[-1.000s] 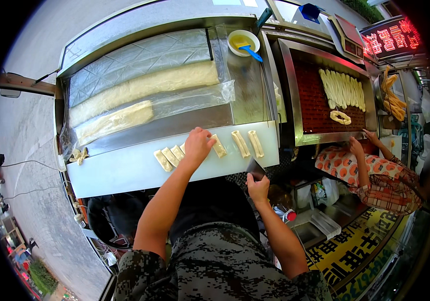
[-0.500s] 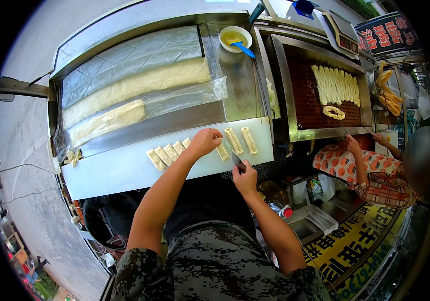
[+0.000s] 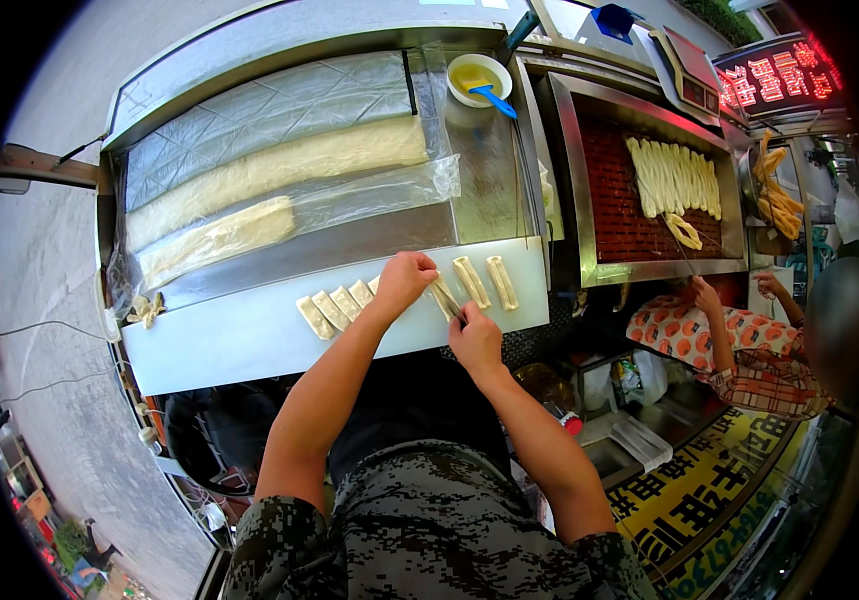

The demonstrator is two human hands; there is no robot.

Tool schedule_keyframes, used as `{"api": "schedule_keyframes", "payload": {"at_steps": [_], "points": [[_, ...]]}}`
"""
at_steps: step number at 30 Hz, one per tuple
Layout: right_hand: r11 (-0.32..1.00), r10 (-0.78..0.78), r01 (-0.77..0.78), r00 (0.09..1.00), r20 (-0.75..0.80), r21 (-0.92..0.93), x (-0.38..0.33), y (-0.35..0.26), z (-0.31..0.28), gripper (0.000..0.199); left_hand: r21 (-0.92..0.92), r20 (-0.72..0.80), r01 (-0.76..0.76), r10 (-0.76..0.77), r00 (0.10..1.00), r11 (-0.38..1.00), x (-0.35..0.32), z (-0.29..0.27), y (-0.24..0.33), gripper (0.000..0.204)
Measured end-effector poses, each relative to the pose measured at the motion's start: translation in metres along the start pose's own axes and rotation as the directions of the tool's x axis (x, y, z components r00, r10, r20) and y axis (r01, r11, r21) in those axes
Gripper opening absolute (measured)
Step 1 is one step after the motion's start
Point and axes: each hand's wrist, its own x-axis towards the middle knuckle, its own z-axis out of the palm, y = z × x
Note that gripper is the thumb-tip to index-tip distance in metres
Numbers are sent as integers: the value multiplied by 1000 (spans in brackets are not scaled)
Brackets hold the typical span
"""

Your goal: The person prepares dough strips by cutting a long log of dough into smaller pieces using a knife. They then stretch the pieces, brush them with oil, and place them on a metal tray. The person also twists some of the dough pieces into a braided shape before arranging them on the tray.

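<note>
A white cutting board (image 3: 219, 345) lies before me with strips of pale dough on it. My left hand (image 3: 407, 284) is closed, its fingertips at the far end of a dough strip (image 3: 442, 297). My right hand (image 3: 476, 336) grips a knife (image 3: 457, 312), whose thin blade lies along that same strip, seen nearly edge-on. To the right are two creased dough strips (image 3: 472, 283), set apart from each other. Several plain dough strips (image 3: 337, 310) stand side by side left of my left hand, which partly covers the row.
Long dough slabs (image 3: 279, 172) rest under plastic film beyond the board. A white bowl (image 3: 479, 80) with yellow liquid holds a blue-handled brush (image 3: 494, 99). At the right, a co-worker's hand (image 3: 707, 295) works sticks at a fryer (image 3: 614, 235) of dark oil with dough pieces.
My right hand has moved up and left, bringing the knife onto the strip by my left fingertips. The co-worker's looped dough has shifted in the oil. The sign at upper right is lit red.
</note>
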Motion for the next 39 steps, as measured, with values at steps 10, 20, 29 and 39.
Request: {"api": "schedule_keyframes", "payload": {"at_steps": [10,20,29,39], "points": [[976,39,6,979,198,-219,37,-32,-2,12,296,-125,-65,106,986,953,6,-7,7,15],[948,83,-11,973,-214,317,-95,74,-6,11,674,-143,4,125,982,739,-65,-99,-30,10],[874,108,-15,981,-164,486,-61,26,15,11,177,-348,-323,366,863,930,-108,-71,4,17],[907,81,-12,986,-146,421,-61,35,15,13,302,-380,-189,300,875,934,-73,-54,-30,15]]}}
